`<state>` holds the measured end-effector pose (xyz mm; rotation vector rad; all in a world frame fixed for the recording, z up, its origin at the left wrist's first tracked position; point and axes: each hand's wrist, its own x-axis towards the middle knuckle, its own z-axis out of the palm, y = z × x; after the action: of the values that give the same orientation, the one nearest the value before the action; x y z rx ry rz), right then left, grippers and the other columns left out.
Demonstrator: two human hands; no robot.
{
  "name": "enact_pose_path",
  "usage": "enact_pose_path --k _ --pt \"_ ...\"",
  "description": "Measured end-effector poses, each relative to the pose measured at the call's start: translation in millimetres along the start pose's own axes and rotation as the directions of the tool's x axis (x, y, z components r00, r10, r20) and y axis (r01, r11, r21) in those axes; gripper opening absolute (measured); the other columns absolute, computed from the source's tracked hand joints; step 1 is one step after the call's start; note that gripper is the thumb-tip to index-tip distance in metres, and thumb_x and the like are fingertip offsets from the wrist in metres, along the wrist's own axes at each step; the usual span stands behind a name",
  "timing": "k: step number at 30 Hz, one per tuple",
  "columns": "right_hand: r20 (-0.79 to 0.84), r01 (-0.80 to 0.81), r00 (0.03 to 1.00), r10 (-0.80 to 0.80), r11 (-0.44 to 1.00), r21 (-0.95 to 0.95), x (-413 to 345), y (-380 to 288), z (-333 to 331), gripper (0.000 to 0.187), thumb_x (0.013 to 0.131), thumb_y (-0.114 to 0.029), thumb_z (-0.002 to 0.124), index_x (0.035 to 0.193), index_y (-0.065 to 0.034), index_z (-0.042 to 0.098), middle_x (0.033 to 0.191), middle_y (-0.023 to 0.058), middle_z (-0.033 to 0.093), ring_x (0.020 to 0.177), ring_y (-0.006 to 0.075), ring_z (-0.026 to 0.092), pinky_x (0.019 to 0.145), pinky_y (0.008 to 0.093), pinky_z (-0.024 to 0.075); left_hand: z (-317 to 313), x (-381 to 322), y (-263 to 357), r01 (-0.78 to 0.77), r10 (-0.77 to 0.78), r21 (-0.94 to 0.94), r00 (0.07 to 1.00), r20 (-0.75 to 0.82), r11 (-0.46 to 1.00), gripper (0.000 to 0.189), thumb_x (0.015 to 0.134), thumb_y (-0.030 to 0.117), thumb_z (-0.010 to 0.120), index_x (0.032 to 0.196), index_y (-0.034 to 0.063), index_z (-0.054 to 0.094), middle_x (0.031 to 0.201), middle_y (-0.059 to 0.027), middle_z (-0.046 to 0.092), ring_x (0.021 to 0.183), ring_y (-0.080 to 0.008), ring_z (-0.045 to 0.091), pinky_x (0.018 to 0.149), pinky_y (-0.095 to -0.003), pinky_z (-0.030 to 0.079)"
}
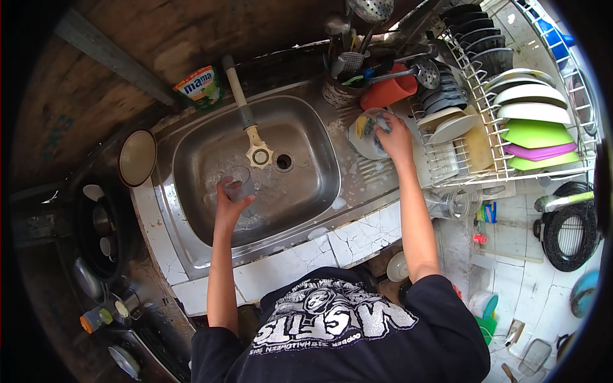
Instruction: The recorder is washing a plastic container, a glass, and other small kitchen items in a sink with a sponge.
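My left hand (pixel 231 203) grips a clear drinking glass (pixel 238 184) low over the left part of the stainless steel sink (pixel 301 201). On the drainboard to the right, my right hand (pixel 396 136) reaches into a round, pale bowl (pixel 364 146) with suds in it. A yellow and dark scrubbing sponge (pixel 366 126) lies in that bowl, by my fingertips. Whether the fingers are closed on the sponge is hard to tell. Above the sink hangs a tap with a cream star-shaped end (pixel 260 152), left of the round drain hole (pixel 283 163).
A wire dish rack (pixel 488 129) with plates and bowls stands at the right. Behind the drainboard are a red plastic cup (pixel 389 88) and a utensil holder (pixel 340 93). A Mama detergent pouch (pixel 200 88) leans behind the sink; an oval dish (pixel 138 158) stands at its left.
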<state>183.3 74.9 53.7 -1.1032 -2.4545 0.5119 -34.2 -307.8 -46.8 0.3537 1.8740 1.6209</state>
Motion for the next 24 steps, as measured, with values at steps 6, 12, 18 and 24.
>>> enact_pose_path --k 6,12,18,24 --pt "0.066 0.193 0.975 -0.211 0.958 0.214 11 -89 -1 0.045 0.075 -0.010 0.071 0.119 -0.0097 0.060 0.120 0.0150 0.059 0.105 0.0300 0.061 0.083 0.0400 0.0502 -6 -2 -10 -0.001 0.002 0.281 1.000 -0.003 0.960 0.080 0.066 0.020 0.085 0.128 0.0018 0.037 0.117 -0.0184 0.056 0.107 -0.0264 0.056 0.091 -0.0361 0.046" --pt "0.285 0.521 0.670 -0.685 0.708 0.477 -35 -217 22 0.056 0.074 -0.013 0.073 0.127 -0.0216 0.058 0.123 0.0076 0.057 0.105 0.0274 0.060 0.081 0.0368 0.0527 -5 -14 -15 0.067 -0.038 0.251 0.992 -0.118 0.966 0.082 0.066 0.026 0.086 0.128 0.0005 0.038 0.116 -0.0207 0.058 0.106 -0.0291 0.058 0.090 -0.0379 0.047" --pt "0.307 0.490 0.810 -0.499 0.864 0.111 -45 -233 43 0.046 0.070 -0.024 0.078 0.110 -0.0109 0.062 0.106 0.0108 0.064 0.090 0.0286 0.066 0.072 0.0391 0.0552 7 -15 -10 -0.024 0.052 0.256 0.994 -0.101 0.966 0.084 0.066 0.029 0.086 0.128 0.0010 0.037 0.115 -0.0235 0.059 0.106 -0.0334 0.060 0.091 -0.0397 0.047" --pt "0.197 0.317 0.933 -0.301 0.947 -0.058 -65 -246 52 0.047 0.073 -0.038 0.078 0.102 -0.0058 0.060 0.081 0.0115 0.067 0.076 0.0308 0.068 0.066 0.0386 0.0550 9 -14 -5 -0.013 0.035 0.269 0.997 -0.075 0.963 0.085 0.067 0.028 0.085 0.130 0.0015 0.034 0.115 -0.0237 0.059 0.107 -0.0346 0.060 0.091 -0.0403 0.047"
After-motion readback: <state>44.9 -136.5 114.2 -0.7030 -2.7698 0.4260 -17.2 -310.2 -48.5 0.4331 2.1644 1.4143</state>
